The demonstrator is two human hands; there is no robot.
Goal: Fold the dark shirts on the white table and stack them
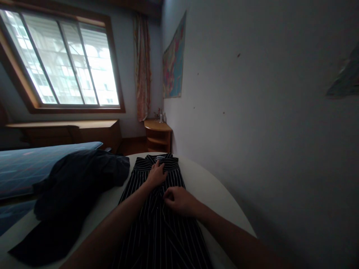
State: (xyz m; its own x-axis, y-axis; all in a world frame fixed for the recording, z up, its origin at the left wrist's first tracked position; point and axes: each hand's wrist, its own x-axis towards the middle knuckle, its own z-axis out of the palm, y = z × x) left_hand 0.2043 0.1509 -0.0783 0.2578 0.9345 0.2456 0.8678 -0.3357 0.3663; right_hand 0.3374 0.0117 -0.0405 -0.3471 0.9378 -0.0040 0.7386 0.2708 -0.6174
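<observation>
A black garment with thin white stripes [157, 231] lies lengthwise on a white round table [198, 175], its top edge, with a pale label inside, at the far end. The stripes run crosswise near that top and lengthwise below. My left hand [156, 175] rests on the upper part, fingers stretched out and apart. Just below and to the right, my right hand [181, 201] is over the middle of the garment, its fingers curled into a pinch. A dark knot or gathered tie lies beside those fingertips; whether they grip it is too dim to tell.
A crumpled dark garment [81, 183] lies on the table's left side. Beyond it is a blue patterned mattress [33, 164]. A wooden desk [70, 130] stands under the window, a corner shelf [157, 126] at the back. A bare wall [252, 149] borders the table's right.
</observation>
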